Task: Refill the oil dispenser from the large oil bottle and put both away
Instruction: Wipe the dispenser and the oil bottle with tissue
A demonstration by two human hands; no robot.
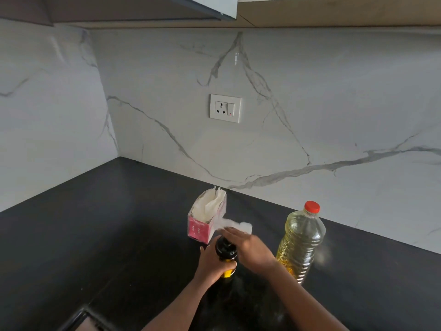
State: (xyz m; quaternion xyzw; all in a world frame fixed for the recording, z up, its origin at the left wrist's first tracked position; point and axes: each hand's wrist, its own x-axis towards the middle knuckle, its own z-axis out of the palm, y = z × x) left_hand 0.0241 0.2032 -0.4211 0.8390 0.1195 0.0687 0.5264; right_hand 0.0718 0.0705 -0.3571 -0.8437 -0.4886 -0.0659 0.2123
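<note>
The oil dispenser (226,253), a dark bottle with a black cap and yellow oil showing below, stands on the black counter (119,235). My left hand (212,263) grips its neck. My right hand (250,249) hovers over the cap and holds a white tissue (241,226), blurred with motion. To the right stands the large oil bottle (301,240), clear plastic with yellow oil, upright, its red cap (312,207) on.
A pink tissue box (205,223) with white tissues sticking out stands just behind the dispenser. A wall socket (225,108) sits on the marble backsplash. A sink edge (81,318) shows at the bottom left. An upper cabinet (214,5) hangs overhead.
</note>
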